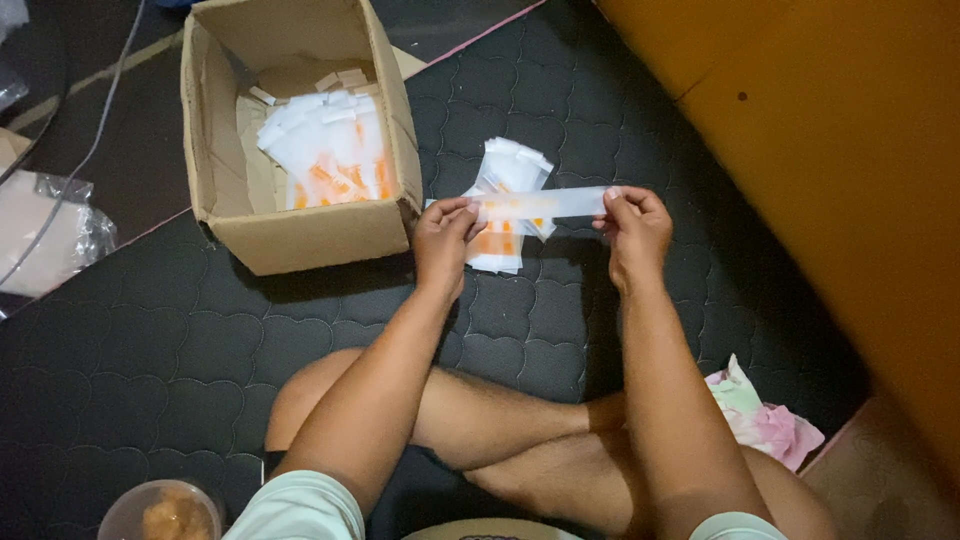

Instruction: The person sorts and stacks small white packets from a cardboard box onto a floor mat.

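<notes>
We sit on a dark quilted mat (560,330) beside a cardboard box (300,225) of packets. Our left hand (445,240) and right hand (632,228) pinch a clear packet (540,204) by its ends, above a small pile (505,245).

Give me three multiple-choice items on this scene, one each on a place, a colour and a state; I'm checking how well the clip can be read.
1. Where does the loose pile of packets lie?
A. On the dark quilted mat, beyond the hands
B. On the person's lap
C. On a shelf

2. What colour marks the white packets in the cardboard box?
A. Blue
B. Orange
C. Green

3. How is the long clear packet held?
A. Crumpled in one fist
B. Lying untouched on the mat
C. Stretched level between left hand and right hand

Answers: 1 A, the pile rests on the mat right of the box. 2 B, orange shows on them. 3 C, each hand pinches one end.
</notes>
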